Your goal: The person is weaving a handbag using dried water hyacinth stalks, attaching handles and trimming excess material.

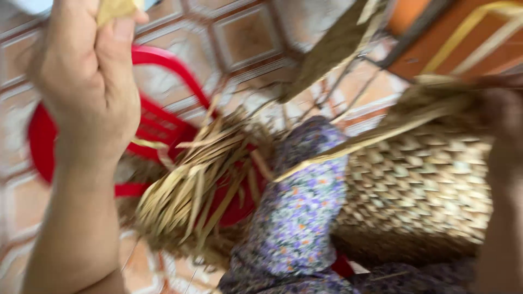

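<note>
Head view, motion-blurred. The left hand point(87, 76) is raised at the upper left, its grip closed on the end of a dried straw strand point(115, 8) pinched between thumb and fingers. The right hand point(504, 117) sits at the right edge against the top of a partly woven straw basket point(419, 190); blur hides the fingers, so whether that grip is closed or apart cannot be told. A long flat strand point(348, 149) runs from the basket's upper rim down toward the lap, which is covered by purple flowered cloth point(299, 218).

Step in hand, as judged from the pose: a strand is drawn taut during weaving of the basket wall. The next move would call for steady tension on the strand and a firm hold on the rim, so that the weave stays tight.

Containers: the basket lies on its side against the lap, and its interior is not visible. A red plastic stool point(155, 122) stands on the tiled floor point(245, 38) and carries a loose bundle of straw strips point(201, 179).
</note>
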